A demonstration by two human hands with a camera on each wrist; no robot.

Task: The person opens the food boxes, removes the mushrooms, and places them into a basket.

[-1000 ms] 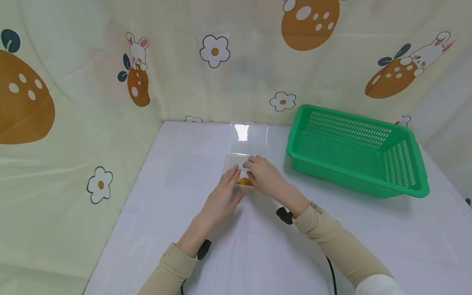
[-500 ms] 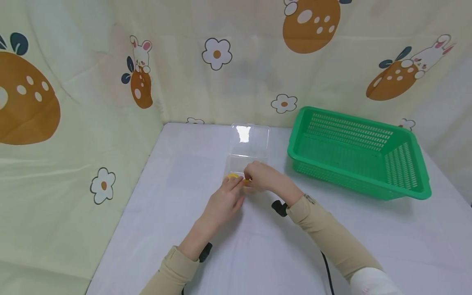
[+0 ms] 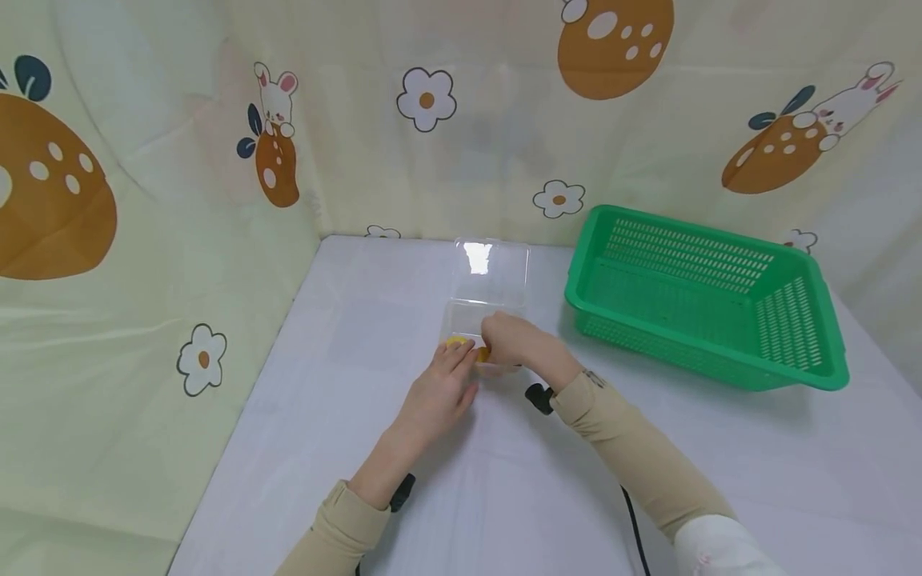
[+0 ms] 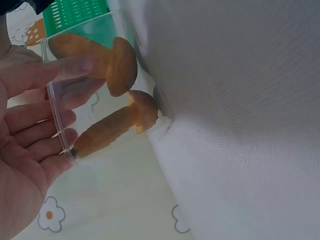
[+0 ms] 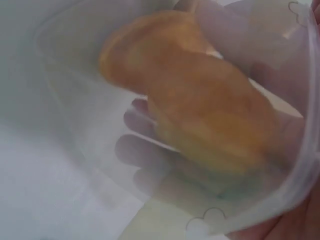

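A clear plastic box (image 3: 468, 318) stands on the table, its hinged lid (image 3: 497, 276) folded open toward the back. Brown-capped mushrooms lie inside; through the wall the left wrist view shows an upper mushroom (image 4: 122, 67) and a lower mushroom (image 4: 110, 127). My left hand (image 3: 435, 396) holds the box's near left side, thumb across the wall and fingertips at the rim. My right hand (image 3: 513, 340) reaches down into the box with curled fingers. In the right wrist view it grips a mushroom (image 5: 205, 100), blurred through the plastic, thumb on one side and fingers behind.
A green slotted basket (image 3: 670, 308) sits at the back right of the white-covered table (image 3: 374, 320). Behind it hangs a cream curtain (image 3: 475, 152) printed with flowers and rabbits. A black cable (image 3: 635, 532) runs beneath the right forearm.
My right hand has lowered into the box and its fingers have curled in around a mushroom. The left hand's fingers have shifted slightly at the rim; the box has stayed in place.
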